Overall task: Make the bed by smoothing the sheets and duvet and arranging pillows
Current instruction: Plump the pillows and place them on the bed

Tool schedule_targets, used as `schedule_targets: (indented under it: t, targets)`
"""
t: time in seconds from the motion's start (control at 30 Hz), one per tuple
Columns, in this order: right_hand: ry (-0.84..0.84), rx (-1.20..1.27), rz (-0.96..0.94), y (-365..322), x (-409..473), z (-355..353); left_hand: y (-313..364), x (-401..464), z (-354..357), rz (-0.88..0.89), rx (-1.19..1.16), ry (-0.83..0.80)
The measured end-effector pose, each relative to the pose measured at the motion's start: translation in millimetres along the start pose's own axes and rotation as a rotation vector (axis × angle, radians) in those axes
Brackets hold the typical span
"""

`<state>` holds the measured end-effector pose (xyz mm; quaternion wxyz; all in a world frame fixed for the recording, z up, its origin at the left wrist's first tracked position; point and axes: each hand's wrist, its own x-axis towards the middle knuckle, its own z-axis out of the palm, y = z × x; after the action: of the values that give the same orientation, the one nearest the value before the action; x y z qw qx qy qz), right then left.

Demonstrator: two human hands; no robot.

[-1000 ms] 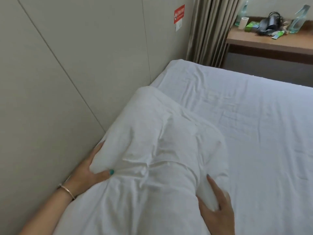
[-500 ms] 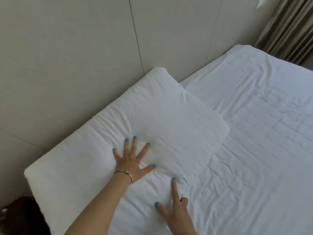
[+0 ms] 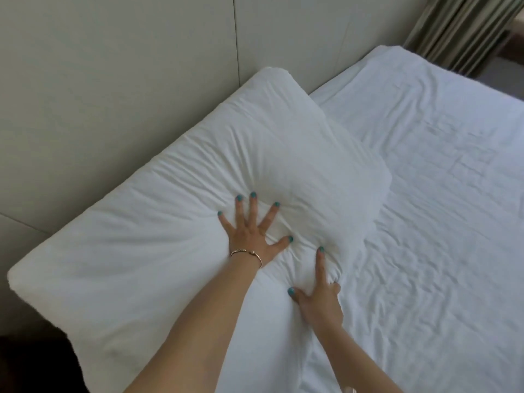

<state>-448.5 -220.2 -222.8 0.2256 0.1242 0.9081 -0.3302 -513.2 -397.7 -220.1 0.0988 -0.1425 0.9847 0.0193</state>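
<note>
A long white pillow (image 3: pixel 158 239) lies flat at the head of the bed, against the padded wall. My left hand (image 3: pixel 252 231) presses down on its middle with fingers spread wide, denting the fabric; a gold bangle sits on that wrist. My right hand (image 3: pixel 319 293) rests on the pillow's near edge, index finger and thumb extended, the other fingers curled into the fabric. The wrinkled white sheet (image 3: pixel 431 222) covers the mattress to the right of the pillow.
A grey padded wall panel (image 3: pixel 127 80) runs behind the pillow. Beige curtains (image 3: pixel 459 26) hang at the top right beyond the bed's far corner. A dark gap (image 3: pixel 31 364) shows at the bottom left beside the pillow's end.
The pillow went from held up on end between both hands to lying flat against the wall. Both hands now press on top of it, pushing deeper than half a second ago.
</note>
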Motion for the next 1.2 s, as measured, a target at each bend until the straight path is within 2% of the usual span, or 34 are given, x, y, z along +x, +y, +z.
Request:
schedule_targets:
  t: [0.07, 0.13, 0.17, 0.23, 0.3, 0.37, 0.5, 0.6, 0.77, 0.87, 0.97, 1.0, 1.07, 1.17, 1.2]
  targets:
    - [0.085, 0.025, 0.033, -6.6, -14.1, 7.6, -5.2, -8.4, -11.5, 0.077, 0.017, -0.038]
    - [0.142, 0.036, 0.094, -13.4, -25.6, 13.4, -24.2, -29.9, -22.9, 0.288, 0.095, -0.053]
    - [0.161, 0.039, 0.115, -16.0, -30.6, 15.2, -42.1, -43.4, -22.6, 0.411, 0.132, -0.026]
    - [0.194, 0.004, 0.121, -19.3, -32.2, 18.5, -87.7, -67.2, -7.8, 0.551, 0.071, 0.152]
    - [0.206, 0.021, 0.136, -19.2, -30.1, 21.4, -125.7, -86.7, 16.3, 0.548, -0.058, 0.31]
    - [0.22, 0.124, 0.144, -15.2, -32.0, 28.0, -139.8, -90.8, 37.6, 0.552, -0.095, 0.355]
    - [0.251, 0.469, 0.1, 14.6, -71.1, 54.9, -126.6, -77.6, 38.5, 0.542, -0.056, 0.307]
    - [0.105, 0.667, 0.099, 35.5, -132.1, 83.0, -130.9, -91.9, 34.7, 0.492, -0.056, 0.225]
    - [-0.074, 0.597, 0.138, 41.6, -193.5, 100.5, -167.7, -177.7, 20.3, 0.546, -0.067, -0.108]
    - [-0.043, 0.516, 0.166, 37.9, -208.8, 101.7, -215.2, -227.1, 20.3, 0.617, -0.021, -0.06]
    - [0.0, 0.518, 0.166, 36.3, -219.3, 103.9, -265.1, -239.6, 19.2, 0.669, 0.202, 0.027]
    - [0.03, 0.533, 0.144, 35.5, -223.9, 107.2, -281.9, -237.3, 16.0, 0.629, 0.262, 0.059]
    - [0.089, 0.555, 0.13, 40.0, -230.7, 111.2, -298.5, -231.8, 7.9, 0.402, 0.1, 0.134]
    - [0.123, 0.597, 0.148, 40.7, -240.5, 122.7, -309.5, -226.1, -5.0, -0.114, -0.627, 0.218]
    - [0.131, 0.597, 0.173, 39.7, -242.8, 126.6, -310.4, -222.7, -7.3, -0.218, -0.816, 0.288]
